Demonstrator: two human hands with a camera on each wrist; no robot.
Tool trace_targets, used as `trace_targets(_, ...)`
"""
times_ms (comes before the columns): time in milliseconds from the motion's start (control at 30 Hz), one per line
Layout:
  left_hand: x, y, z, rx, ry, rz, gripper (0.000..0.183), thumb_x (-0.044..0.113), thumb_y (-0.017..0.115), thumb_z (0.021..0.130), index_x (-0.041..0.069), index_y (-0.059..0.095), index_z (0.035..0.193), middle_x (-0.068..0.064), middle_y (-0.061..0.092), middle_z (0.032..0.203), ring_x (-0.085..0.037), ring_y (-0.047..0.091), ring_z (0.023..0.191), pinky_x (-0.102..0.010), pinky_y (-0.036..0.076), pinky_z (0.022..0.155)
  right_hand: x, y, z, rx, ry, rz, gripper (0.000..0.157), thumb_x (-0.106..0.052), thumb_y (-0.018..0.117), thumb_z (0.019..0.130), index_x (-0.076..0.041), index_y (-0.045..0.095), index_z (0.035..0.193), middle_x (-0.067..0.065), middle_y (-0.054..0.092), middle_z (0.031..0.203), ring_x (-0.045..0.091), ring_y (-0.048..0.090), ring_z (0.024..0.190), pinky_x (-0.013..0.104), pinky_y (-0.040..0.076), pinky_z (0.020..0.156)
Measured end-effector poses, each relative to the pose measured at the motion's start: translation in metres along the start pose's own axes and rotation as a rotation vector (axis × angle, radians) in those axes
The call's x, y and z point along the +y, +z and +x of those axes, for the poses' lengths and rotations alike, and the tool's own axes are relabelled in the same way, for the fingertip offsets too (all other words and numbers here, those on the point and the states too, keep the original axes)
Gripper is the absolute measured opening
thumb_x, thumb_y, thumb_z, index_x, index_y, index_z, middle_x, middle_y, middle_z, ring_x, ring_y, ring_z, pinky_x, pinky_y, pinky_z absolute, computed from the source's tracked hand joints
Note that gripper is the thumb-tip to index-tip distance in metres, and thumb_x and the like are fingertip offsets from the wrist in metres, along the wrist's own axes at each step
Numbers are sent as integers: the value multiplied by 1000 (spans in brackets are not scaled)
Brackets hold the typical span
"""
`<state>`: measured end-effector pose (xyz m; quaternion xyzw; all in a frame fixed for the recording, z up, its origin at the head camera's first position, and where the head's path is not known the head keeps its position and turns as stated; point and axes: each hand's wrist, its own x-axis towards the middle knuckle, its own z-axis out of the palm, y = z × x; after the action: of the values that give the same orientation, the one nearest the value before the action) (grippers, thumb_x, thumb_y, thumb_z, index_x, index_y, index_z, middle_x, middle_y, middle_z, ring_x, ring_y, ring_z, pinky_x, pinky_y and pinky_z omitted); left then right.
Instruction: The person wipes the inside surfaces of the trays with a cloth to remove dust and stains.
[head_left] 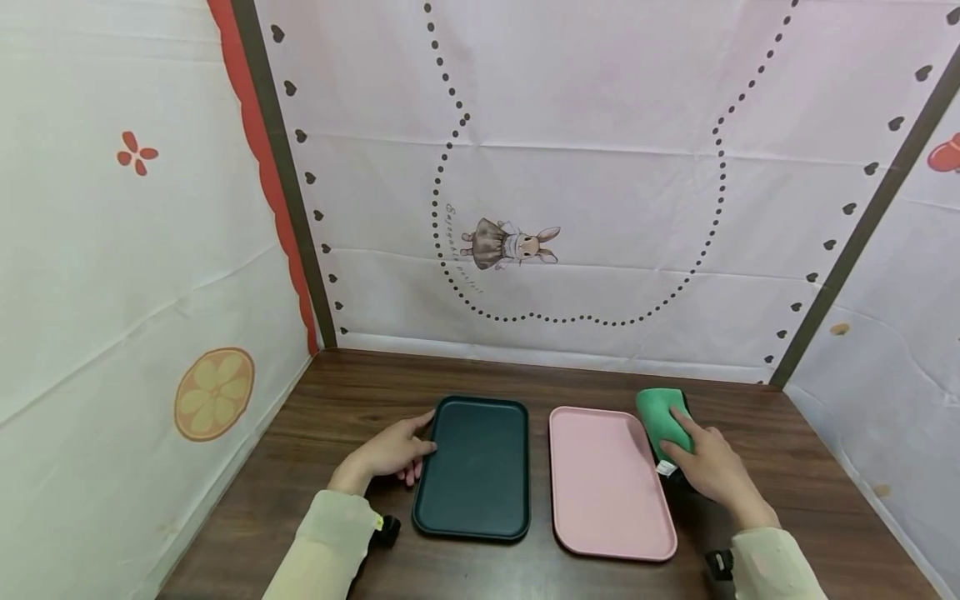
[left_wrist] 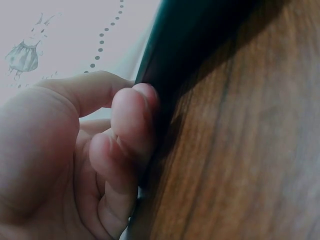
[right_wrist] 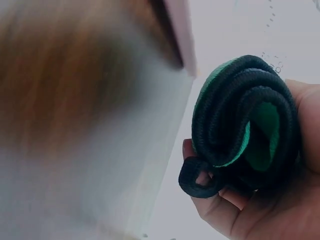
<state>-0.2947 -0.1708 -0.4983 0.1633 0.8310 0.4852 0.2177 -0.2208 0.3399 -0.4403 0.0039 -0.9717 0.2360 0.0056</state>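
A dark green tray [head_left: 474, 468] lies at the middle of the tabletop. My left hand [head_left: 393, 452] is at its left side, thumb and forefinger on the rim. In the left wrist view the other fingers [left_wrist: 131, 117] curl in against the edge of the tray [left_wrist: 172, 42]. My right hand [head_left: 712, 467] grips a green cloth [head_left: 662, 417] beside the pink tray. The right wrist view shows the cloth [right_wrist: 245, 112] rolled up, with black edging and a small black loop at one end. A white tag hangs from it in the head view.
The pink tray [head_left: 611, 487] lies flat just right of the green one, a narrow gap between them. Under both is a brown wood-grain table [head_left: 360, 375]. Printed white sheets [head_left: 570, 208] stand along the back and both sides.
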Motion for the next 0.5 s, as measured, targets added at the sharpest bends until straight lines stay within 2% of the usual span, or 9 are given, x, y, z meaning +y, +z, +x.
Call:
trace_targets(267,-2,-1,2,-8,-17,-6,74,20,56,106,11,15,168,-5,63,60,-14,60,47,-28,51,48,-29,10,8,-14,-56,14,71,-39,61,103,-6,36,161,32,58,116,31,61,89,50,51,73)
trace_targets(500,-4,-2,3,-11,-20,-5,73,20,56,107,13,16,168,-5,63,61,-14,61,47,-27,52,49,-59,21,13,-38,-77,36,70,-39,63,103,-15,36,163,30,57,122,29,61,88,46,51,72)
